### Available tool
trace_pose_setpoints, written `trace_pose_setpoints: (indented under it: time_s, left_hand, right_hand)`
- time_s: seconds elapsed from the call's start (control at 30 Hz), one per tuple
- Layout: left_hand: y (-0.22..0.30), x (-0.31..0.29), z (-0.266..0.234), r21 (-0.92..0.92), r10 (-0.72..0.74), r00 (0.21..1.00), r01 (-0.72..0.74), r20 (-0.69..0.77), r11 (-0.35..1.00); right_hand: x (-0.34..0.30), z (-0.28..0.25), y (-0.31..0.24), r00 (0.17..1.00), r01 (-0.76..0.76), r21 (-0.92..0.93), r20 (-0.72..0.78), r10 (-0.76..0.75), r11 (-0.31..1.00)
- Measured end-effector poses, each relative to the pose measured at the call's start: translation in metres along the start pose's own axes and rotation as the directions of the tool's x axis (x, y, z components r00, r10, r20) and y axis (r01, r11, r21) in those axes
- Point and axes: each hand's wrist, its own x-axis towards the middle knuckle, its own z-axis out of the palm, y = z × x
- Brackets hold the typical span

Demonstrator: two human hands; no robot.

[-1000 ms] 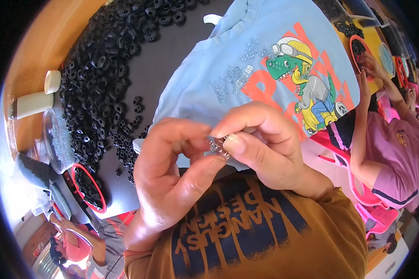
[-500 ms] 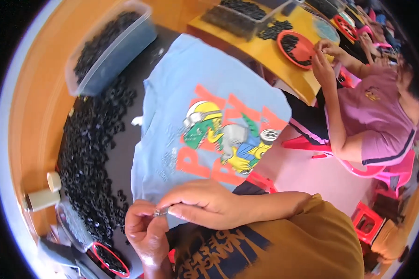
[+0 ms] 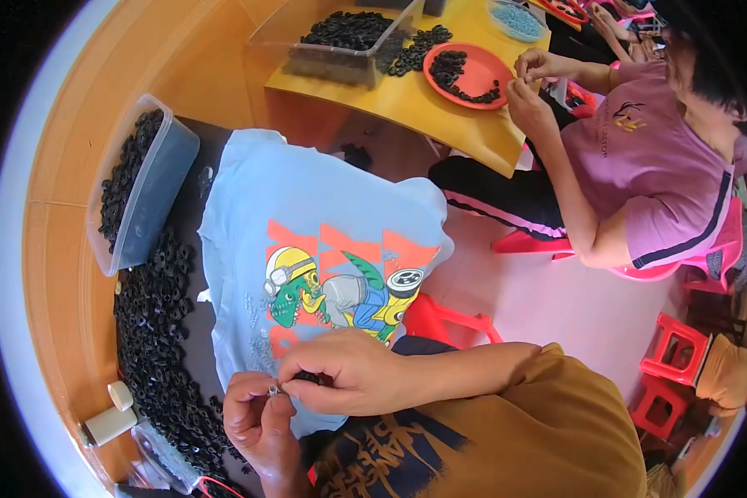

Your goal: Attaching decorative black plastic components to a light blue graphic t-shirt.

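Observation:
My left hand pinches a tiny clear piece between thumb and forefinger. Close against it, my right hand has its thumb and forefinger together, and a small black part shows within its curled fingers. Whether the right fingertips touch the clear piece cannot be made out. Both hands are over the near edge of a light blue cloth printed with a cartoon dinosaur. Small clear pieces lie scattered on the cloth just beyond my hands.
Left of the cloth, black ring-like parts are heaped beside a plastic tub. A white cylinder stands by the wall. Across from me, a person in a purple shirt works at a yellow table with a red plate.
My view has shifted, showing more of the yellow table. My hands have drawn slightly apart; the clear piece now sticks up from my left fingertips, and a black part shows in my right hand.

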Motion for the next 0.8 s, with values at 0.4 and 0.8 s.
trace_pose_setpoints:
  time_s: [0.4, 0.8]
  left_hand:
    - [0.004, 0.018, 0.0, -0.258, -0.396, 0.918, 0.386, 0.016, 0.886]
    - [0.004, 0.013, 0.005, 0.206, -0.01, 0.996, 0.027, -0.086, 0.978]
  right_hand:
    - [0.018, -0.006, 0.012, 0.873, 0.443, -0.507, 0.056, -0.484, 0.74]
    - [0.014, -0.014, -0.001, 1.0, -0.019, -0.08, -0.005, 0.019, 0.997]
